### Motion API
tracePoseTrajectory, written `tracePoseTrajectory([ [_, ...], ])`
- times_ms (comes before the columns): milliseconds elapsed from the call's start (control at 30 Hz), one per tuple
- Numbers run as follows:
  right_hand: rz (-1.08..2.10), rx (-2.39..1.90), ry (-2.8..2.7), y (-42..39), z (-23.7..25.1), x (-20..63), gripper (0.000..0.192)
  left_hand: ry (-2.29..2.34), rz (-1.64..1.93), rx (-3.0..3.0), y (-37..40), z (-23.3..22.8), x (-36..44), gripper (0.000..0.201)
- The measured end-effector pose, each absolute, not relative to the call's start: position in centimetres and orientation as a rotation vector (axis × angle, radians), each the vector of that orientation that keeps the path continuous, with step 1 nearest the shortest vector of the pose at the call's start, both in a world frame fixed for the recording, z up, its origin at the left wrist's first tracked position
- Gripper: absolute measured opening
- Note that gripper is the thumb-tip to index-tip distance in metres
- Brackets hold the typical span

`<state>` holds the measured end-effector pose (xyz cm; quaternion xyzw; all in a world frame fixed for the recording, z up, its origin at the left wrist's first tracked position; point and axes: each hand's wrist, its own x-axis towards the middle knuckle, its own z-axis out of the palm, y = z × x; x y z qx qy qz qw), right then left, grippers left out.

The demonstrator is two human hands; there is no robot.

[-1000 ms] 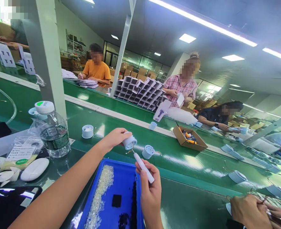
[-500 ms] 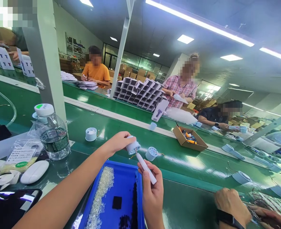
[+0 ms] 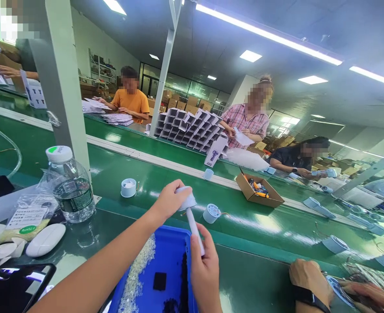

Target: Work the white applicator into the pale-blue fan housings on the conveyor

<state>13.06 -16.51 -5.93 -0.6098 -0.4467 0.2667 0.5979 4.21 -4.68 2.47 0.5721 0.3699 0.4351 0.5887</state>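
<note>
Hands have drawn together above the blue tray (image 3: 170, 232): left hand (image 3: 169, 202) grips a round housing (image 3: 186, 201), right hand (image 3: 205, 269) now presses a white handle (image 3: 194, 230) into it.

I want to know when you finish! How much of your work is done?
Done: one round part with a wire already lies on the green belt. In hand: the left hand holds a pale round part while the right hand presses a white pen-shaped tool up against it. Left: the blue tray holds heaps of clear and dark small pieces.
</note>
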Motion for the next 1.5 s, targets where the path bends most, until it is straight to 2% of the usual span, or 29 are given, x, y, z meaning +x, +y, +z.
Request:
tracePoseTrajectory([
  [100,0.687,-1.381,-1.191,-16.3,-5.8,12.3,0.035,0.854,1.219,1.204,-5.3,1.9,5.4,0.041],
  [233,0.684,-1.297,-1.098,-16.4,-5.5,11.3,0.037,0.802,1.269,1.031,-5.9,0.9,6.3,0.049],
  [467,0.946,-1.187,-0.919,-16.4,-5.5,11.2,0.041,0.742,1.261,0.843,-6.1,0.1,6.7,0.046],
  [633,0.911,-1.22,-0.9,-16.0,-5.3,12.1,0.04,0.68,1.087,1.17,-6.0,-0.3,6.7,0.036],
  [733,0.81,-1.315,-0.955,-16.0,-5.2,12.9,0.043,0.649,0.9,1.219,-5.2,0.1,6.0,0.038],
  [833,0.775,-1.397,-0.972,-16.2,-5.3,13.3,0.045,0.781,0.956,1.233,-3.4,0.3,4.5,0.044],
  [967,0.742,-1.419,-1.005,-16.3,-5.6,12.7,0.025,1.089,0.971,1.615,-0.7,-1.1,2.1,0.056],
  [1133,0.773,-1.297,-1.108,-16.2,-6.2,11.5,0.021,1.283,0.693,2.176,0.6,-4.1,1.3,0.041],
  [1267,0.811,-1.243,-1.229,-16.0,-6.8,11.2,0.018,1.245,0.605,2.194,0.9,-4.3,1.1,0.05],
  [1367,0.819,-1.252,-1.267,-15.9,-7.1,11.1,0.016,1.258,0.69,2.166,1.6,-3.1,0.1,0.045],
  [1500,0.83,-1.272,-1.298,-15.9,-7.4,11.0,0.015,1.562,0.703,2.183,3.1,-2.5,-2.2,0.039],
])
